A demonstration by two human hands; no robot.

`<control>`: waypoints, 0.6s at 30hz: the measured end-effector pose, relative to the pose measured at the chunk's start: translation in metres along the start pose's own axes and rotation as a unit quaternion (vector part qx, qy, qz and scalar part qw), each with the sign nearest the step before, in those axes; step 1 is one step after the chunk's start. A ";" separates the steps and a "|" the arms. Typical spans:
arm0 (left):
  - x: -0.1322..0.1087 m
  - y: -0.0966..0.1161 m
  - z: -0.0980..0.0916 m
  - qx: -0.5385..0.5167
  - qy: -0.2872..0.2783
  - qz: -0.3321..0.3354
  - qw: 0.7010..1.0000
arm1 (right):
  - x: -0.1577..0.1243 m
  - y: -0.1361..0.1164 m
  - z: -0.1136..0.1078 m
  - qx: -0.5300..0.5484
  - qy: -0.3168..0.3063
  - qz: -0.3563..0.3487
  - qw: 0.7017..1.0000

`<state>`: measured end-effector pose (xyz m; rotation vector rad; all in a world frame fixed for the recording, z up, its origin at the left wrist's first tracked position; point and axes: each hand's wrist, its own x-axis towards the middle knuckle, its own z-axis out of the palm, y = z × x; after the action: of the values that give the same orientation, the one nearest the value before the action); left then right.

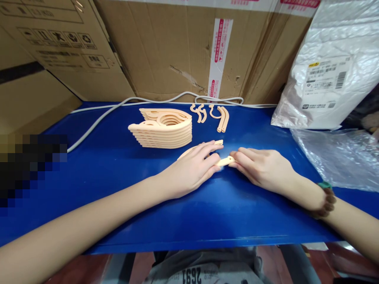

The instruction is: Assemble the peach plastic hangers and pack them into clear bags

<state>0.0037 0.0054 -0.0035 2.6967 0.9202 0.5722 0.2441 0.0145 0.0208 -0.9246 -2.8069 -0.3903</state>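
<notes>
My left hand (197, 167) is closed over a beige plastic folding hanger (219, 142), covering most of it. One end of the hanger sticks out past the fingertips, and a curved edge shows behind the knuckles. A short beige arm with a small hole (225, 161) spans the gap between my hands. My right hand (254, 163) pinches the far end of this arm; its fingertips hide what else may be there. Behind my left hand stands a neat stack of beige hanger pieces (166, 136). Loose beige hooks (199, 113) and two straight arms (223, 118) lie farther back.
A blue table (118, 213) carries everything. Cardboard boxes (171, 47) wall off the back and left. A white cable (97, 122) runs along the rear edge. At right stand a white plastic parcel (328, 71) and clear plastic wrap (343, 157).
</notes>
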 end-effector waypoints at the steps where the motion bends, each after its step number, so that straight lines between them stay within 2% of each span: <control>1: 0.000 0.000 0.000 -0.003 0.000 -0.001 1.000 | 0.000 0.000 0.000 -0.012 0.002 -0.002 1.000; 11: -0.001 -0.002 -0.001 -0.018 0.000 -0.001 1.000 | 0.002 -0.003 -0.006 -0.043 0.017 0.004 0.999; 18: 0.000 -0.001 -0.003 -0.006 -0.007 0.001 1.000 | -0.001 0.000 -0.003 -0.014 0.032 -0.009 0.999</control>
<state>0.0016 0.0066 -0.0017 2.6879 0.9071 0.5569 0.2451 0.0130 0.0230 -0.8763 -2.7608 -0.4553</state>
